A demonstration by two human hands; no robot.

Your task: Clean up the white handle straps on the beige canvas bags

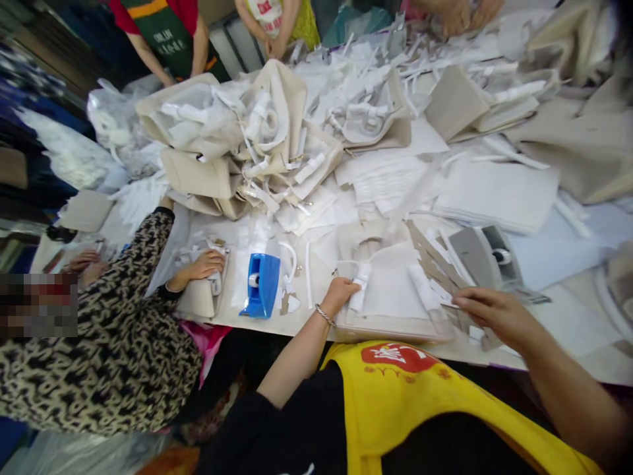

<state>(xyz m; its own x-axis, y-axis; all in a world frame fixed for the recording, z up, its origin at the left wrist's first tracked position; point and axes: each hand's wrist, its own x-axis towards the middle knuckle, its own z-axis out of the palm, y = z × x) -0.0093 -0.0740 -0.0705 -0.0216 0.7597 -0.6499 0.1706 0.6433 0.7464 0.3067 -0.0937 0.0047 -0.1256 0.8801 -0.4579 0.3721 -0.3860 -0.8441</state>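
My left hand (pixel 340 293), a bracelet on its wrist, is closed on a small roll of white paper (pixel 360 287) at the near edge of a flat beige bag (pixel 395 290) lying in front of me. My right hand (pixel 487 310) rests at the bag's right side, fingers pointing left on thin grey card strips (pixel 435 267) and pinching one of them. I wear a yellow vest over black sleeves.
A blue tape dispenser (pixel 262 284) stands left of my left hand. A person in a leopard-print sleeve (pixel 119 330) presses a hand (pixel 200 267) on a beige bag. Heaps of beige bags and white paper (pixel 257 132) cover the table; other people stand at the far side.
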